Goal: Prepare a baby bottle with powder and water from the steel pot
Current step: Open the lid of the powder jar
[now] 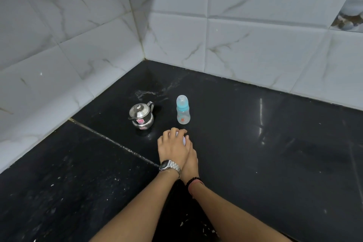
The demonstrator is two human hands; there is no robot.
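A small white container [184, 140], mostly hidden, stands on the black counter [255, 143] under both of my hands. My left hand [172, 147], with a steel watch on the wrist, curls over its top. Below and to the right, my right hand [191, 158] grips the container's side. Behind the hands, the baby bottle [183, 110] stands upright with its blue collar and clear cap on. To its left sits the lidded steel pot [141, 117], its handle pointing back right. Neither hand touches the bottle or the pot.
White marble-look tiled walls [255, 45] meet in a corner behind the objects. A wet smear [155, 92] lies on the counter behind the pot. A grout seam [117, 143] runs diagonally across the counter left of my hands.
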